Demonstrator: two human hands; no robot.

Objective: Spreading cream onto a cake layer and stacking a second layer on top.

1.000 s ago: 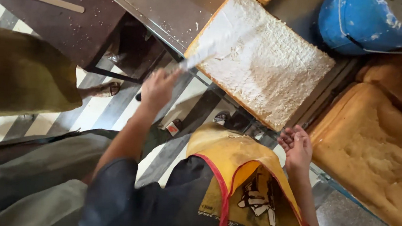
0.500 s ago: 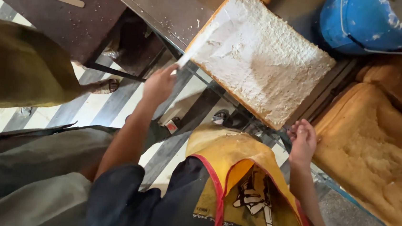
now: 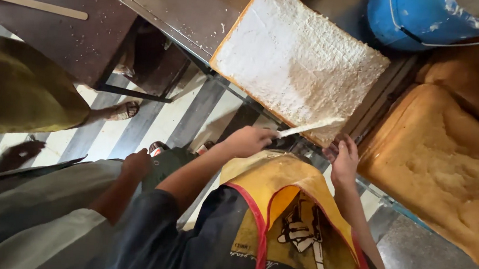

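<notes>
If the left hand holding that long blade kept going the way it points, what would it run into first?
The left hand points its blade up and to the right, onto the white-coated slab of cake. The blade tip already seems to lie at the slab's near edge, so it would probably meet that first, though depth is hard to judge.

Striped grey-and-white floor (image 3: 154,128) beneath a dark, crumb-dusted table (image 3: 59,35), beside it a blue barrel (image 3: 413,20).
</notes>
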